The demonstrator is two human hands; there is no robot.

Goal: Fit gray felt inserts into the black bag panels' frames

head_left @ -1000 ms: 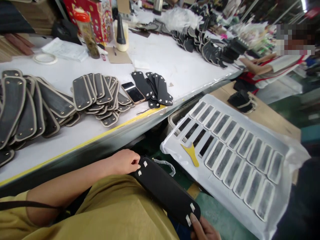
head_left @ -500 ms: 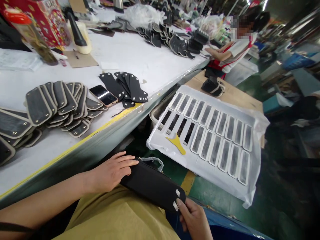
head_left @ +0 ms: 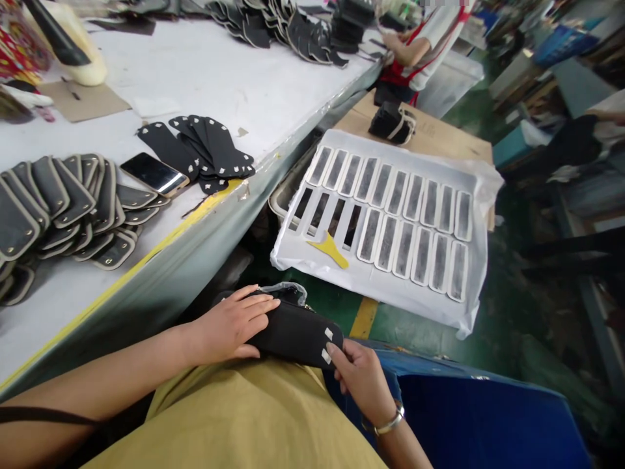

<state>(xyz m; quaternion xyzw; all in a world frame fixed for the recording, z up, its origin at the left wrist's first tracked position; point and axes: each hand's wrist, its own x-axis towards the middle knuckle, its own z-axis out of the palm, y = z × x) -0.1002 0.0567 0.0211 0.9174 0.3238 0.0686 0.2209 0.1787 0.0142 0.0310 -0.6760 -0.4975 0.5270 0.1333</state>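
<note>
A long black leather piece (head_left: 297, 332) with small white tabs at its end lies across my lap on a yellow apron (head_left: 239, 423). My left hand (head_left: 234, 322) rests flat on its left part, fingers stretched out. My right hand (head_left: 361, 378), with a bracelet at the wrist, pinches the piece's right end by the white tabs.
A white table (head_left: 195, 78) holds fanned stacks of black pieces with pale rims (head_left: 63, 208), a phone (head_left: 153, 174) and plain black pieces (head_left: 209, 153). A white sheet of pale-rimmed strips (head_left: 400, 221) with a yellow scraper (head_left: 332, 251) lies to the right. Another person (head_left: 420, 39) works at the far end.
The view has swung right and down. My left hand went from pinching the piece's end to lying flat on it. My right hand came further into view, holding the tabbed end.
</note>
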